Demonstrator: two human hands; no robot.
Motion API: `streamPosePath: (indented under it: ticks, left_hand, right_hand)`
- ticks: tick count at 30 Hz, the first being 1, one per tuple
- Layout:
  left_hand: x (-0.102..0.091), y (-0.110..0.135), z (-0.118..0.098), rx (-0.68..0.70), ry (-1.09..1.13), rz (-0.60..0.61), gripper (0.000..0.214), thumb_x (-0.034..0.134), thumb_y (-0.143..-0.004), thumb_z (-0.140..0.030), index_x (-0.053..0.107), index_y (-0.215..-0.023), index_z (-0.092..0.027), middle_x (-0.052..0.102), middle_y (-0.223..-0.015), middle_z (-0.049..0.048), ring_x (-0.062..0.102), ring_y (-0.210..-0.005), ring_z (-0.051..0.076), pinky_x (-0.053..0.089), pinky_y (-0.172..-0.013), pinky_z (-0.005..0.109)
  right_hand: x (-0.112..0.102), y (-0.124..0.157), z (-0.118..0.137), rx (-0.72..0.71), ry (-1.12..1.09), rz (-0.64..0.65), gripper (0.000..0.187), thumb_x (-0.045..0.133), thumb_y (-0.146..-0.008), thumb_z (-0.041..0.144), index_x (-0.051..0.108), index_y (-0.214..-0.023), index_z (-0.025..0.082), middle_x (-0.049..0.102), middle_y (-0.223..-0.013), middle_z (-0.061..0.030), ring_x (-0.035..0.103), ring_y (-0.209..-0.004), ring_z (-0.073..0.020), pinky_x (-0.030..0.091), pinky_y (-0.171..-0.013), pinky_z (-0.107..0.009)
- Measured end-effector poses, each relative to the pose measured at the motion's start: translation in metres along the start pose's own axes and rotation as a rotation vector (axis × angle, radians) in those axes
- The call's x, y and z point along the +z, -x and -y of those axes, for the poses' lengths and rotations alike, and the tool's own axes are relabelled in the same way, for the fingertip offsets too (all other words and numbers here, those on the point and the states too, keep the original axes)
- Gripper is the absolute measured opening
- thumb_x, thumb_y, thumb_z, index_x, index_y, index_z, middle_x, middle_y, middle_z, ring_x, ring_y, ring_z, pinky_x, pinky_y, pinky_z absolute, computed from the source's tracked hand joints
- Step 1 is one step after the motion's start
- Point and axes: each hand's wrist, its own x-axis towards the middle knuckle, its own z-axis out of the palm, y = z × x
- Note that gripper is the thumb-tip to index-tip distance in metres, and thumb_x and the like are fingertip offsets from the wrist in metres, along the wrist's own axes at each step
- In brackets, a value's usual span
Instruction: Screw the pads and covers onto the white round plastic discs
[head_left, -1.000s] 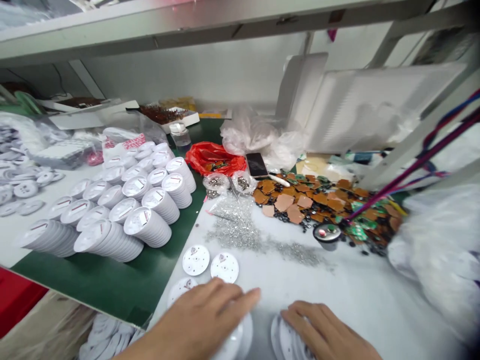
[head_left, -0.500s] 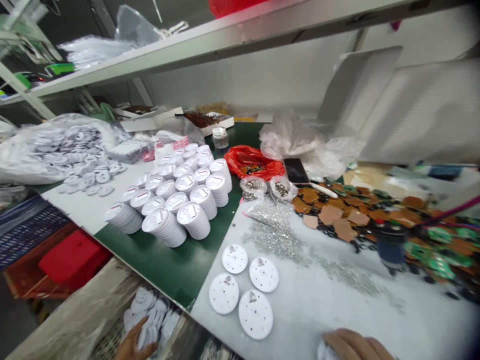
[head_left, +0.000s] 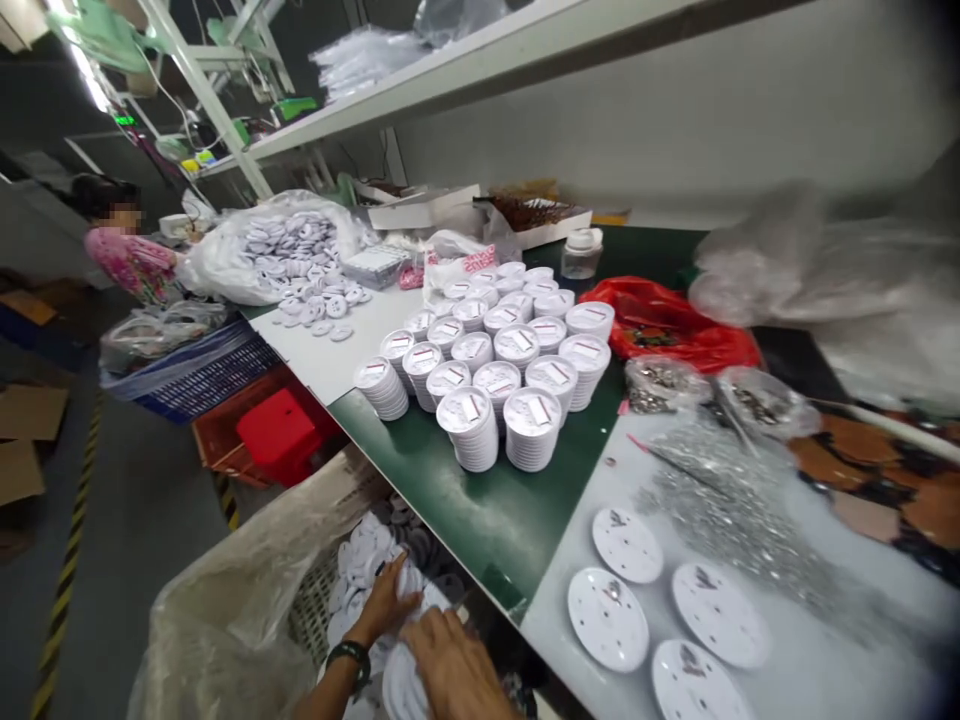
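Observation:
White round plastic discs lie heaped in a lined basket below the table edge. My left hand, with a dark bracelet on the wrist, is in this heap, its thumb and fingers closed about discs there. Close beside it, my right hand curls over a stack of white discs; its fingertips are partly hidden. On the grey mat, several separate white discs with small holes each carry a small metal piece. Stacks of white discs stand on the green table top.
Loose metal bits are scattered on the mat near two small bags of parts. A red bag and a lidded jar stand behind. Farther left are a disc-filled bag, a blue crate and another person.
The view has swung left. My right hand has moved from over the mat to the basket, beside my left hand, which remains among the discs.

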Motion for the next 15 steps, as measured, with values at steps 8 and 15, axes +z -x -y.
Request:
streamPosePath:
  ticks: [8, 15]
  left_hand:
    - [0.005, -0.005, 0.017, -0.065, 0.151, -0.06, 0.035, 0.065, -0.1, -0.034, 0.06, -0.129, -0.017, 0.062, -0.13, 0.0105, 0.065, -0.11, 0.026, 0.057, -0.091, 0.047]
    - [0.023, -0.01, 0.014, -0.124, 0.12, -0.137, 0.034, 0.065, -0.099, -0.033, 0.06, -0.129, -0.017, 0.059, -0.136, 0.0113, 0.062, -0.118, 0.028, 0.053, -0.098, 0.051]
  right_hand:
    - [0.05, -0.086, -0.011, 0.136, 0.114, 0.254, 0.038, 0.065, -0.097, 0.035, 0.06, -0.131, 0.018, 0.061, -0.133, -0.0111, 0.065, -0.112, -0.027, 0.056, -0.092, -0.049]
    - [0.02, -0.088, -0.021, -0.023, 0.084, 0.12, 0.036, 0.065, -0.097, 0.035, 0.061, -0.129, 0.018, 0.063, -0.129, -0.0103, 0.067, -0.107, -0.0254, 0.058, -0.088, -0.046]
